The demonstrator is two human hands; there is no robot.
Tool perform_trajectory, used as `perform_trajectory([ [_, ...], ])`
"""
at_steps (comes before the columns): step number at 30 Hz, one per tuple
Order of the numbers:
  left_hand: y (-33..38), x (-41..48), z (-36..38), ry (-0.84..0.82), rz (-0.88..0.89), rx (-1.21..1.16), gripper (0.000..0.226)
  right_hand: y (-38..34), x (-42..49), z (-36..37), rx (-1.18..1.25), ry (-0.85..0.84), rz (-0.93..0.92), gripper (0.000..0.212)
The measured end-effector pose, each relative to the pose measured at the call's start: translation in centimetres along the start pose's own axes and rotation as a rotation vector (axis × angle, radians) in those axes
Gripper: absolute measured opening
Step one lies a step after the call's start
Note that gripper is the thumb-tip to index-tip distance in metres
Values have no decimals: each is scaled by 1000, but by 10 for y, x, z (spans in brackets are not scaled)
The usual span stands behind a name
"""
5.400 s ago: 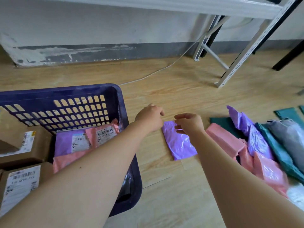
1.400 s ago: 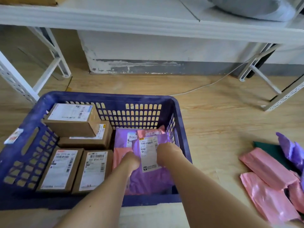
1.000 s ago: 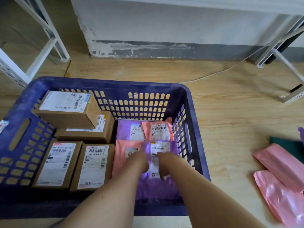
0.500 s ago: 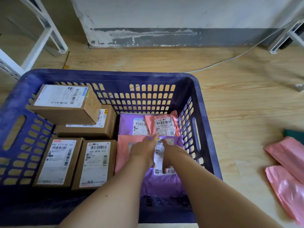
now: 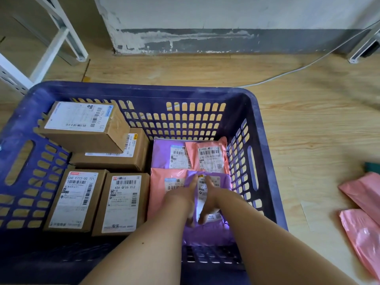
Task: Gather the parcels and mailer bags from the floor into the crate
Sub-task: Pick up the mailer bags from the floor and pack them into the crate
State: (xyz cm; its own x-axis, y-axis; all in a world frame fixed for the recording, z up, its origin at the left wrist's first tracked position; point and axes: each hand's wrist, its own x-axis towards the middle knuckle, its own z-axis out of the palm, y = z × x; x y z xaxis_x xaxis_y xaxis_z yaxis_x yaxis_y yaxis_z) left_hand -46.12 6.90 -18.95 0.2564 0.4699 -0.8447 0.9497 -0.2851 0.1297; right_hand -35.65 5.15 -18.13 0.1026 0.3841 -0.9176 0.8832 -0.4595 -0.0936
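A dark blue crate (image 5: 144,87) stands on the wooden floor. Several labelled cardboard boxes (image 5: 123,202) fill its left half. At the back right of the crate lie a purple mailer (image 5: 162,154) and a pink mailer (image 5: 207,156), with another pink mailer (image 5: 159,188) in front of them. A purple mailer bag (image 5: 211,233) lies label up in the crate's near right corner, partly over that pink one. My left hand (image 5: 183,197) and my right hand (image 5: 214,197) rest side by side on it with fingers stretched forward, pressing it flat.
Two pink mailer bags (image 5: 364,235) lie on the floor at the right edge, with a dark green bag corner (image 5: 373,167) behind them. A white cable (image 5: 287,73) runs along the floor behind the crate. White shelf legs (image 5: 59,38) stand at the back left.
Both hands carried the purple mailer from the floor into the crate and laid it down. They went from gripping it to lying flat on it. The view moved closer over the crate.
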Motion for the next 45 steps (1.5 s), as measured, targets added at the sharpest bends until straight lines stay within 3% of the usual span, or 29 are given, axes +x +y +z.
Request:
perform_trajectory([
  [8,6,1,-2,13,-24,112,135,3,10,-1,7,-32,13,137],
  [18,7,-15,-10,82,-19,114,133,-6,-13,-18,-19,5,-36,122],
  [25,1,-58,-35,129,-35,115,118,-5,-70,-38,30,217,-180,100],
  [30,0,-101,-78,236,4,165,71,0,-129,-52,122,421,-295,65],
  [37,20,-176,-119,445,192,221,57,33,-210,-54,213,714,-382,42],
  [41,38,-209,-121,573,324,203,30,62,-245,-45,355,823,-364,35],
  [45,64,-232,-110,667,471,115,38,87,-279,-30,391,874,-320,34],
])
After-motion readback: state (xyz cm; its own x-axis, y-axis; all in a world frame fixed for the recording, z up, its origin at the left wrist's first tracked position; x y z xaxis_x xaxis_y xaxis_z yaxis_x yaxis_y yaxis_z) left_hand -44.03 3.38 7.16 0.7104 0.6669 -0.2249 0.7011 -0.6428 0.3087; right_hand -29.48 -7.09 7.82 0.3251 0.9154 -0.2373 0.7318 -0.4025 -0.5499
